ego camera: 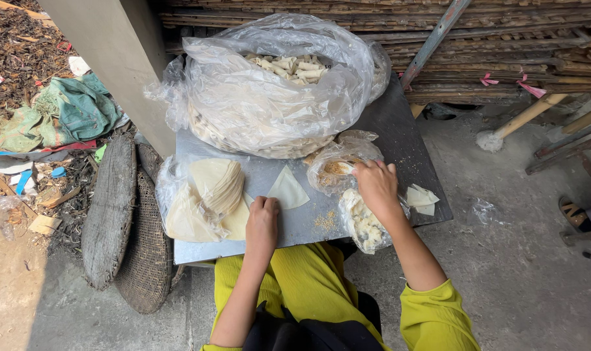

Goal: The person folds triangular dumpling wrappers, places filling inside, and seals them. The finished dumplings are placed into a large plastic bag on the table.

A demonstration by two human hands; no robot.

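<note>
Left hand (262, 221) rests closed on the metal tabletop (269, 177), fingertips touching the triangular wrapper (288, 189), which lies just beyond it, point away. Right hand (375, 185), farther right, reaches fingers into the small filling bag (334, 170); its grasp is hidden.

Glossy crinkled plastic bag (256, 97), matt metal tabletop (399, 123) — rough woven baskets (123, 227), thin pale wrapper (288, 190)

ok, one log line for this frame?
left hand: pins wrapper sheet on grey board | right hand: in filling bag | wrapper stack: left
</note>
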